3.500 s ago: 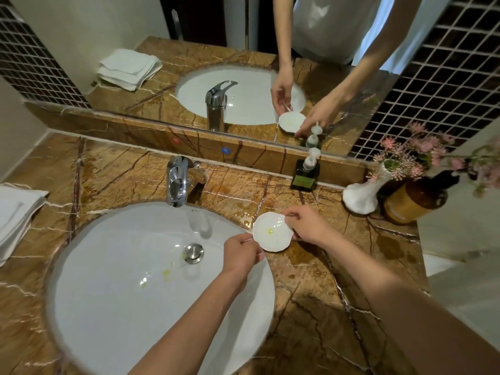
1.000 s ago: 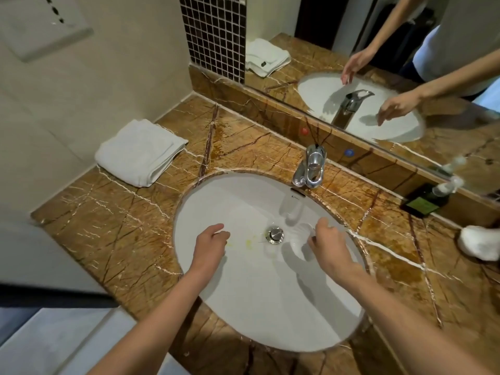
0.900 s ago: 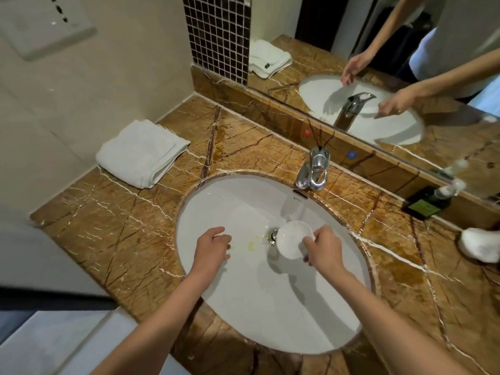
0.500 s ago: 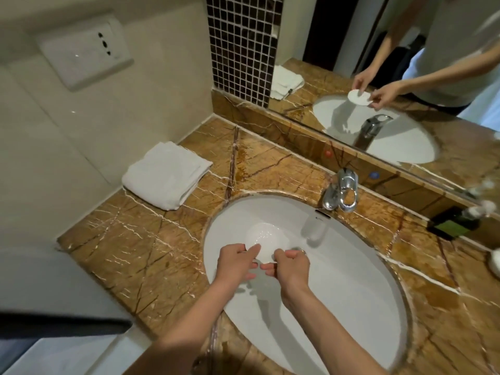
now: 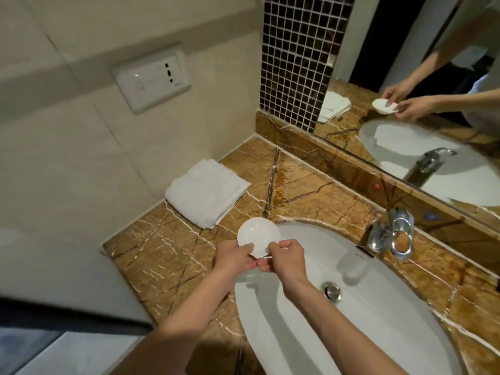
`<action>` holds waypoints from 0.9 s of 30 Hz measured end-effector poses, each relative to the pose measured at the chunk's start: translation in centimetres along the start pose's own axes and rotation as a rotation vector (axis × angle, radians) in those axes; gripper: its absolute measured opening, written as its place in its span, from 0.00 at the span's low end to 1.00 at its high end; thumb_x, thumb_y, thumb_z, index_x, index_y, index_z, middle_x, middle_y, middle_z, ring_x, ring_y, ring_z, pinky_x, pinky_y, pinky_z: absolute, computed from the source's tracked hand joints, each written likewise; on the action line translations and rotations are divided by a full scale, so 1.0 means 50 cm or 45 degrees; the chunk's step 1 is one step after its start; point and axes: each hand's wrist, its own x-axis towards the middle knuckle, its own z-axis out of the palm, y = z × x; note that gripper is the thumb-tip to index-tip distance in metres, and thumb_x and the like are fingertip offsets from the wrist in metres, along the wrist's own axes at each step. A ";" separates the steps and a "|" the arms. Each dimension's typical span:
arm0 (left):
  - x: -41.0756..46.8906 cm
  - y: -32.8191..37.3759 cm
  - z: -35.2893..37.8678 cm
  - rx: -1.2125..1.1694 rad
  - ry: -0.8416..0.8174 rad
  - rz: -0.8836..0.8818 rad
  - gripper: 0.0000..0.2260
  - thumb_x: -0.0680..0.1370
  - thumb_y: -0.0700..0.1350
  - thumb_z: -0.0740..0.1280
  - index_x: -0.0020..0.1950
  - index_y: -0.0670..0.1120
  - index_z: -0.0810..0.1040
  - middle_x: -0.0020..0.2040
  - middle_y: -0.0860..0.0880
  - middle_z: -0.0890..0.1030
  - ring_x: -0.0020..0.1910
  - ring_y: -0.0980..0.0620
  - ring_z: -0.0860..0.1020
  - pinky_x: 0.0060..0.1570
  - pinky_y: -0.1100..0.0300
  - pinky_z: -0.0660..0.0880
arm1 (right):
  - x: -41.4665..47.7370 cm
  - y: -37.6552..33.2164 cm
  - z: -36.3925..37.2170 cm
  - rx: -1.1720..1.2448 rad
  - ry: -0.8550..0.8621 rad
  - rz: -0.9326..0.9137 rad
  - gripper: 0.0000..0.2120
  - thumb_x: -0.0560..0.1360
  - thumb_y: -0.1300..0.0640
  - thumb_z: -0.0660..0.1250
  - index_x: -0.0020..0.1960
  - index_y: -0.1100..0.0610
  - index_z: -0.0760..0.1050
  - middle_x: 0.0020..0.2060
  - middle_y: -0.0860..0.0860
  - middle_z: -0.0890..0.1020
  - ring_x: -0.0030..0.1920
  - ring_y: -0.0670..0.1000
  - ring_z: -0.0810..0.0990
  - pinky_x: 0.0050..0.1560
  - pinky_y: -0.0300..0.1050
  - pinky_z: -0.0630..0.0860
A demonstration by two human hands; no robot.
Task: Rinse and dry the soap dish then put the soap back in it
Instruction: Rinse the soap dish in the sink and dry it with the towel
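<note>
Dish: soap dish, small, white and round, held tilted above the far-left rim of the sink; its inside shows bare white.
Left hand: left hand clamped on the dish's near-left edge, thumb on top.
Right hand: right hand clamped on the dish's near-right edge, fingers curled beneath; the two hands nearly touch.
Hidden: near part of the dish is covered by both hands; its underside shows only in the mirror.
Basin: empty apart from the metal drain plug; its near-right side is cut off by the frame.
Towel: folded white towel lies on the counter just beyond the dish, to the far left, against the wall.
Open room: bare marble between towel and basin rim, and between towel and tap.
Tap: chrome, at the far rim of the basin, well right of the dish; no water stream can be made out.
Edges: counter ends at the wall on the left and at the mirror ledge on the far side.
</note>
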 end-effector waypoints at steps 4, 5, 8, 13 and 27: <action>0.025 0.022 -0.023 0.020 -0.007 0.033 0.09 0.76 0.32 0.64 0.55 0.32 0.76 0.49 0.32 0.80 0.45 0.36 0.81 0.37 0.54 0.81 | 0.021 -0.028 0.028 -0.077 -0.086 0.003 0.05 0.75 0.62 0.61 0.51 0.59 0.69 0.31 0.58 0.83 0.25 0.55 0.82 0.31 0.47 0.79; 0.033 0.028 -0.028 0.019 -0.016 0.037 0.09 0.76 0.32 0.64 0.55 0.33 0.76 0.49 0.33 0.80 0.44 0.36 0.81 0.36 0.54 0.81 | 0.027 -0.033 0.036 -0.097 -0.106 0.002 0.08 0.75 0.63 0.60 0.54 0.61 0.70 0.34 0.60 0.83 0.24 0.54 0.81 0.28 0.45 0.77; 0.065 0.046 -0.045 0.091 -0.058 0.037 0.09 0.77 0.35 0.64 0.56 0.36 0.76 0.48 0.33 0.81 0.41 0.38 0.82 0.35 0.55 0.82 | 0.048 -0.042 0.063 -0.096 -0.125 -0.016 0.10 0.75 0.66 0.59 0.57 0.64 0.72 0.39 0.64 0.83 0.23 0.52 0.79 0.25 0.43 0.74; 0.142 0.104 -0.072 0.344 -0.097 0.137 0.14 0.77 0.44 0.64 0.60 0.38 0.73 0.48 0.33 0.81 0.32 0.43 0.83 0.30 0.48 0.82 | 0.090 -0.065 0.101 -0.022 -0.008 -0.038 0.06 0.76 0.66 0.60 0.52 0.61 0.72 0.28 0.57 0.82 0.22 0.51 0.78 0.27 0.44 0.75; 0.323 0.196 -0.066 1.831 0.289 1.058 0.15 0.78 0.51 0.61 0.60 0.45 0.76 0.57 0.43 0.77 0.54 0.44 0.74 0.54 0.51 0.71 | 0.221 -0.123 0.144 -0.059 0.286 -0.068 0.10 0.76 0.64 0.60 0.57 0.61 0.72 0.36 0.60 0.82 0.25 0.51 0.79 0.28 0.46 0.79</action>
